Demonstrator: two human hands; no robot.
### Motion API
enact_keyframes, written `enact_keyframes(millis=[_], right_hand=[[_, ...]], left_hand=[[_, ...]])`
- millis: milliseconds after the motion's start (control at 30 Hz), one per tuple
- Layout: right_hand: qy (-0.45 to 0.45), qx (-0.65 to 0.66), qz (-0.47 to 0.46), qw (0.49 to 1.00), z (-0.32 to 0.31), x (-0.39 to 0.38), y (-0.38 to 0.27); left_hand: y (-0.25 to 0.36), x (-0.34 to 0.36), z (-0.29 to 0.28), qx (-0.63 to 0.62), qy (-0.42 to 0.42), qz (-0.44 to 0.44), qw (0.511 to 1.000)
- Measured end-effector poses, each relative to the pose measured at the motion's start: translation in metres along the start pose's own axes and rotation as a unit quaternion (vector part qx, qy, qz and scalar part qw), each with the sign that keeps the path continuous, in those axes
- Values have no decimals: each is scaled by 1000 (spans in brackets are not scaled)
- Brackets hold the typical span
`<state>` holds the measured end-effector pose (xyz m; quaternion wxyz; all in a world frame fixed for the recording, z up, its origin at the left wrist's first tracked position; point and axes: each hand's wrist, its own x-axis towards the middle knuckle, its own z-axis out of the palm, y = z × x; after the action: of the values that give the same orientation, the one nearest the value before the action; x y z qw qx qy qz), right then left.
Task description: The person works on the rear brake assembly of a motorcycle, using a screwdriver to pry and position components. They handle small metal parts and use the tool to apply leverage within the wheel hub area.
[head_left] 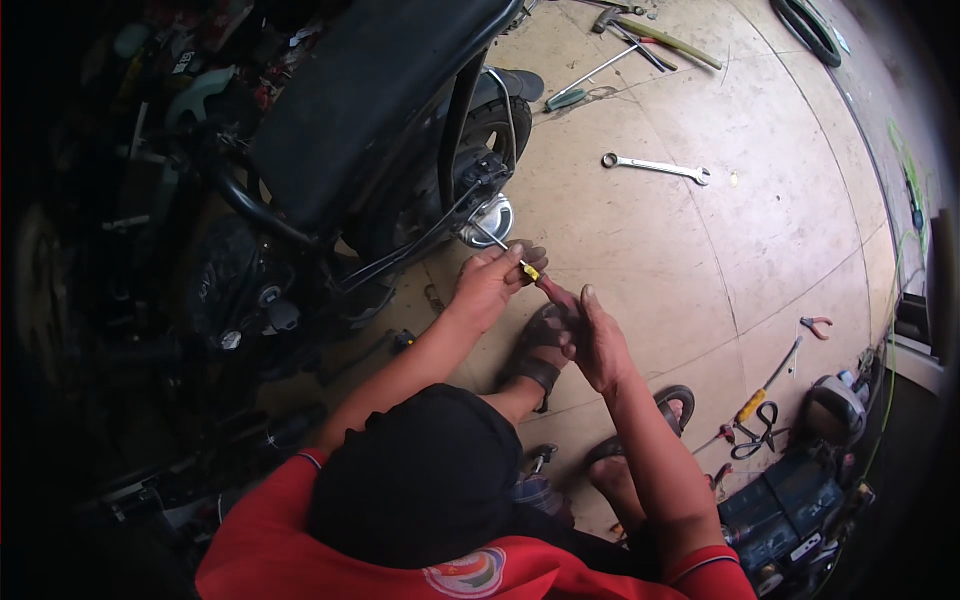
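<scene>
- Fingers (pixel 528 256) of the left hand (pixel 490 283) were pinched shut around the metal shaft of a screwdriver (pixel 527 268), just behind its tip.
- Right hand (pixel 598 340) was closed around the screwdriver's red and yellow handle, at about 4 o'clock from the left hand, the two hands close together.
- Tip of the screwdriver pointed toward 10 o'clock, at the shiny round hub (pixel 488 219) of the motorcycle's rear wheel (pixel 495 130); whether it touched, I could not tell.
- A sandalled foot (pixel 540 350) rested on the floor (pixel 700 250) directly under the hands.
- At 1 o'clock from the hands a silver wrench (pixel 655 166) lay flat on the floor, well apart.
- At 4 o'clock, near the floor's edge, lay a second, yellow-handled screwdriver (pixel 768 382), with red-handled pliers (pixel 817 326) beside it.
</scene>
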<state>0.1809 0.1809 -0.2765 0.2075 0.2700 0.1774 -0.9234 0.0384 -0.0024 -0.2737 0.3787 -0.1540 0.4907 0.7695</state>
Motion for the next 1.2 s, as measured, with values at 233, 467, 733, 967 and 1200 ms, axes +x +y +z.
enact_keyframes(millis=[233,467,733,967,1200], right_hand=[[-211,247,85,942,-13,19,12],[156,-362,-212,894,-2,-3,6],[92,-536,-276,792,-5,3,-1],[161,-515,-240,807,-3,-15,5],[153,-483,-308,805,17,8,23]], left_hand=[[15,-4,4,-6,4,-1,1000],[-6,12,4,51,12,-15,999],[-1,-1,-5,39,11,-3,999],[-3,-4,26,53,-30,-39,997],[17,-2,14,43,-2,-4,999]])
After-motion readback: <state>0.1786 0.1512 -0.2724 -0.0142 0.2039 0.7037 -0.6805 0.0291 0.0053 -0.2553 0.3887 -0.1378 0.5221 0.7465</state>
